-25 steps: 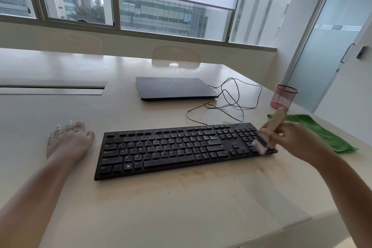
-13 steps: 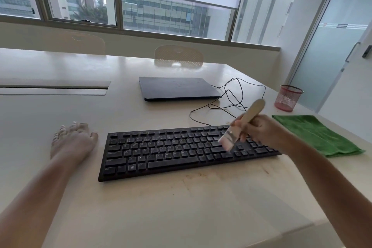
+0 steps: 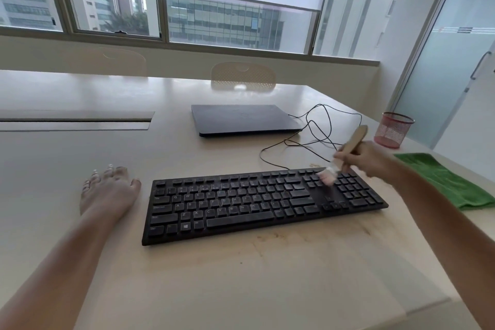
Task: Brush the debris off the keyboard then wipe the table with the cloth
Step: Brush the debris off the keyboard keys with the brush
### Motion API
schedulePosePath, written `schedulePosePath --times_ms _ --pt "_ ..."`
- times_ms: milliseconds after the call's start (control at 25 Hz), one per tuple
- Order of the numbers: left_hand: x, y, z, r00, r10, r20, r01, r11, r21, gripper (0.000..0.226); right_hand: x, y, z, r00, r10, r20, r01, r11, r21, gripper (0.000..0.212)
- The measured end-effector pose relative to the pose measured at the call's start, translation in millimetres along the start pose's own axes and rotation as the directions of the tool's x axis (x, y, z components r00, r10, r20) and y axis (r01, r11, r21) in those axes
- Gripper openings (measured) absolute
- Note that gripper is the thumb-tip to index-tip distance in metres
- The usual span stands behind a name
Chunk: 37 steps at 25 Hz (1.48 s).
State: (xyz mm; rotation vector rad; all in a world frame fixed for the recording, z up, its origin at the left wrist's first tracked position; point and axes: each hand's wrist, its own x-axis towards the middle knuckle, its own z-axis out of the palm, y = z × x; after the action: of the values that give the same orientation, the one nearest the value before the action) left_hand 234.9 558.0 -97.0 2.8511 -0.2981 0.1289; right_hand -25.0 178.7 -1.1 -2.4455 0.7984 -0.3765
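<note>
Pale tabletop (image 3: 241, 289) fills the view, windows and office blocks behind it, a frosted glass door (image 3: 450, 61) off to the right. Starting left: a long recessed cover panel (image 3: 75, 120) is set into the surface near the left edge, and the left hand (image 3: 107, 193) lies flat just beside the keyboard's left end, fingers straight, holding nothing. Centre, the black keyboard (image 3: 241, 203) sits square to the near edge, with a brownish smear of debris (image 3: 294, 238) on the tabletop just in front of it. Beyond it a closed dark laptop (image 3: 243, 119), a chair back (image 3: 242, 76) behind the far edge, a loose black cable (image 3: 316, 139) looping to the right. Now the right hand (image 3: 367, 158), fingers curled round the wooden handle of the brush (image 3: 345, 153), bristles down on the keys between the main block and the number pad. The bristles are blurred, the fingers hard to separate. Far right, a red mesh cup (image 3: 393, 130) near the corner and the green cloth (image 3: 450, 182) at the right edge, partly covered by the forearm. Both forearms run out of the bottom of the frame.
</note>
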Motion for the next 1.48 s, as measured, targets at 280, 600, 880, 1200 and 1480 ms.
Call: schedulePosePath --times_ms 280,600,880,1200,1480 --pt "1.0 -1.8 -0.5 1.0 0.003 0.007 -0.003 1.0 0.011 0.05 4.8 -41.7 24.2 0.994 -0.067 0.086 0.039 0.954 0.297 0.017" --pt "1.6 -1.8 1.0 1.0 -0.003 -0.01 0.003 1.0 0.004 0.053 31.3 24.4 -14.2 0.979 0.2 0.029 -0.202 0.974 0.106 0.023" --pt "2.3 -2.9 2.8 1.0 -0.007 -0.001 0.007 1.0 0.019 0.053 26.1 32.3 -34.2 0.973 0.216 -0.082 -0.196 0.959 0.204 0.03" --pt "3.8 -1.9 2.8 1.0 -0.01 -0.011 0.01 1.0 0.022 0.053 9.8 48.0 -28.7 0.964 0.198 -0.179 -0.203 0.979 -0.01 0.032" --pt "3.0 -1.4 3.0 1.0 -0.013 -0.009 0.014 0.999 0.029 0.051 -31.1 49.7 -41.2 0.953 0.252 -0.17 -0.281 0.944 -0.172 0.034"
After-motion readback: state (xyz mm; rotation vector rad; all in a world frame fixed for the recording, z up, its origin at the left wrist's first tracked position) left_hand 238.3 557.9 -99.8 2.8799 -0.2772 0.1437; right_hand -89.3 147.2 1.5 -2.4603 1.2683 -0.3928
